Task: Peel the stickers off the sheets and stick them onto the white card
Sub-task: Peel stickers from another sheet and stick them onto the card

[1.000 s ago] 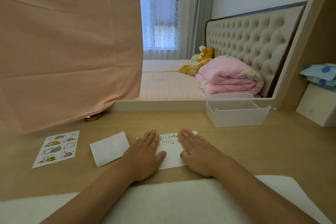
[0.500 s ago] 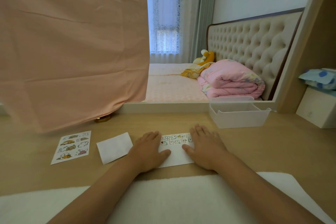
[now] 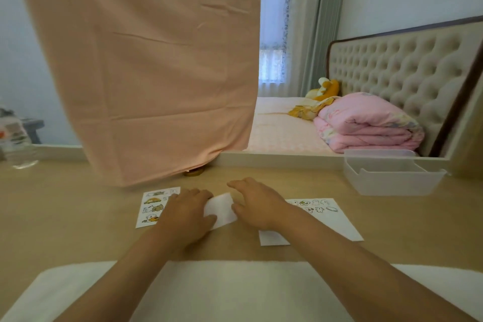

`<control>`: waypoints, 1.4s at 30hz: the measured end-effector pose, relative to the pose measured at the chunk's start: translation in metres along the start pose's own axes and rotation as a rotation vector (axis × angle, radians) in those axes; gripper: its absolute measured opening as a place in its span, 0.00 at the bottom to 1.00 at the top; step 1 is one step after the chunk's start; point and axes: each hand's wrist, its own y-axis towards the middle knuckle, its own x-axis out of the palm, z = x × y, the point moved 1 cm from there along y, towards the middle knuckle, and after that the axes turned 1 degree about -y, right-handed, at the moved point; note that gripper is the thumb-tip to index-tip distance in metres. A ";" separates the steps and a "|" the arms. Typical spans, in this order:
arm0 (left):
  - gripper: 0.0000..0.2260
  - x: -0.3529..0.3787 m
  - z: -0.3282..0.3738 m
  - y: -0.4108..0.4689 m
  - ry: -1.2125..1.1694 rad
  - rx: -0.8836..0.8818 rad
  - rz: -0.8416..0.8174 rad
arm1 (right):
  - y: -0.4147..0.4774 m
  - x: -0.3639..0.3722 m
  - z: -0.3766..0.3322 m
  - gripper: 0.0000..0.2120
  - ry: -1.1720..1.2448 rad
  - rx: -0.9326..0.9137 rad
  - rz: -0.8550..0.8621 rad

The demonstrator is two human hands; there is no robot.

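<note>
L→R, desk (image 3: 78, 217).

L sticker sheet (image 3: 153, 206): colour animal stickers, flat on the desk, its R edge under the left hand (image 3: 185, 213). Risk: if that hand slides, the sheet drags with it or a corner buckles.

Left hand: palm down, fingers relaxed and fairly straight, thumb laid on the near-L corner of the white card (image 3: 221, 207). No pinch seen.

White card: between both hands, centre of desk, skewed, looks blank. Light card on smooth wood, so uneven push from 2 sides prob. spins or skids it.

Right hand (image 3: 257, 204): fingers spread, reaching fwd, thumb at the card's R edge. Touching or just beside, can't tell.

R sticker sheet (image 3: 322, 213): outline stickers, forearm crossing its L part. Risk: arm drawn back may scuff or shift it.

Judgement: no sticker lifted yet; thin stickers may curl or stick to themselves once peeled.
</note>
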 end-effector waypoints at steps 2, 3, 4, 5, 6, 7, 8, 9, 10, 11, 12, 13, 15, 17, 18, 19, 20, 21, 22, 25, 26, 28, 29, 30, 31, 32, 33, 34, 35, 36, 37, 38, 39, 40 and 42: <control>0.15 -0.002 -0.005 -0.003 -0.139 0.011 0.105 | 0.004 0.005 -0.006 0.27 0.035 -0.022 0.006; 0.13 -0.004 -0.007 -0.004 -0.216 0.011 0.145 | 0.006 0.006 -0.008 0.25 0.063 -0.036 0.029; 0.12 -0.004 -0.009 -0.005 -0.272 0.013 0.166 | 0.007 0.007 -0.009 0.22 0.090 -0.042 0.062; 0.12 -0.004 -0.011 -0.006 -0.294 0.025 0.174 | 0.008 0.007 -0.008 0.17 0.108 -0.040 0.098; 0.14 -0.004 -0.013 -0.007 -0.306 0.049 0.195 | 0.008 0.007 -0.008 0.14 0.112 -0.029 0.128; 0.17 -0.003 -0.017 -0.007 -0.311 0.047 0.210 | 0.007 0.006 -0.007 0.12 0.108 -0.016 0.149; 0.20 -0.002 -0.022 -0.008 -0.328 0.008 0.215 | 0.007 0.005 -0.005 0.11 0.105 -0.001 0.164; 0.21 -0.001 -0.029 -0.009 -0.343 -0.064 0.207 | 0.006 0.004 -0.004 0.10 0.107 0.016 0.176; 0.21 0.002 -0.037 -0.008 -0.312 -0.139 0.180 | 0.005 0.003 -0.002 0.10 0.110 0.035 0.186; 0.20 0.006 -0.044 -0.008 -0.214 -0.195 0.125 | 0.004 0.002 0.000 0.10 0.109 0.053 0.197; 0.19 0.011 -0.050 -0.007 -0.122 -0.229 0.054 | 0.002 0.001 0.002 0.10 0.105 0.070 0.208; 0.18 0.015 -0.051 -0.006 -0.074 -0.230 -0.004 | 0.000 -0.001 0.005 0.10 0.097 0.082 0.219; 0.18 0.022 -0.046 -0.004 -0.075 -0.182 -0.056 | -0.004 -0.005 0.011 0.10 0.089 0.103 0.237; 0.17 0.024 -0.030 0.002 -0.104 -0.113 -0.056 | -0.010 -0.011 0.018 0.10 0.095 0.127 0.253; 0.16 0.025 -0.022 0.006 -0.124 -0.076 -0.055 | -0.013 -0.014 0.023 0.10 0.103 0.142 0.259; 0.14 0.027 -0.013 0.011 -0.142 -0.045 -0.054 | -0.017 -0.017 0.028 0.09 0.111 0.157 0.267; 0.12 0.029 -0.006 0.016 -0.168 -0.034 -0.047 | -0.021 -0.020 0.033 0.09 0.116 0.170 0.275; 0.12 0.032 -0.001 0.020 -0.196 -0.036 -0.027 | -0.025 -0.023 0.038 0.08 0.117 0.181 0.285; 0.13 0.034 0.004 0.023 -0.228 -0.047 -0.002 | -0.029 -0.026 0.044 0.08 0.114 0.190 0.296; 0.18 0.036 0.014 0.027 -0.294 -0.077 0.052 | -0.042 -0.034 0.060 0.08 0.091 0.212 0.325; 0.18 0.035 0.019 0.028 -0.331 -0.083 0.070 | -0.046 -0.037 0.066 0.09 0.083 0.221 0.336; 0.16 0.030 0.034 0.030 -0.431 -0.085 0.133 | -0.053 -0.043 0.077 0.10 0.080 0.237 0.365; 0.15 0.026 0.045 0.033 -0.462 -0.065 0.178 | -0.056 -0.047 0.082 0.10 0.080 0.244 0.378; 0.14 0.023 0.058 0.038 -0.476 -0.023 0.221 | -0.059 -0.051 0.089 0.10 0.075 0.255 0.393; 0.14 0.019 0.075 0.043 -0.486 0.034 0.254 | -0.063 -0.057 0.096 0.09 0.065 0.268 0.412; 0.15 0.015 0.093 0.048 -0.499 0.093 0.274 | -0.066 -0.063 0.104 0.09 0.050 0.281 0.438; 0.16 0.011 0.114 0.053 -0.511 0.153 0.283 | -0.070 -0.070 0.113 0.09 0.034 0.294 0.470; 0.17 0.007 0.135 0.057 -0.518 0.209 0.291 | -0.074 -0.077 0.123 0.10 0.019 0.308 0.505; 0.17 0.004 0.155 0.062 -0.517 0.257 0.302 | -0.079 -0.086 0.135 0.10 0.002 0.325 0.542; 0.18 0.002 0.175 0.066 -0.509 0.296 0.312 | -0.083 -0.094 0.148 0.10 -0.014 0.349 0.576; 0.18 0.001 0.194 0.071 -0.505 0.323 0.311 | -0.088 -0.103 0.161 0.10 -0.032 0.375 0.607; 0.19 0.002 0.211 0.076 -0.512 0.340 0.297 | -0.093 -0.111 0.176 0.11 -0.051 0.406 0.629; 0.20 0.004 0.226 0.081 -0.518 0.350 0.265 | -0.097 -0.119 0.190 0.11 -0.080 0.440 0.640; 0.21 0.008 0.240 0.086 -0.516 0.359 0.224 | -0.100 -0.126 0.204 0.10 -0.118 0.478 0.644; 0.24 0.018 0.262 0.097 -0.488 0.366 0.131 | -0.104 -0.136 0.228 0.09 -0.205 0.544 0.632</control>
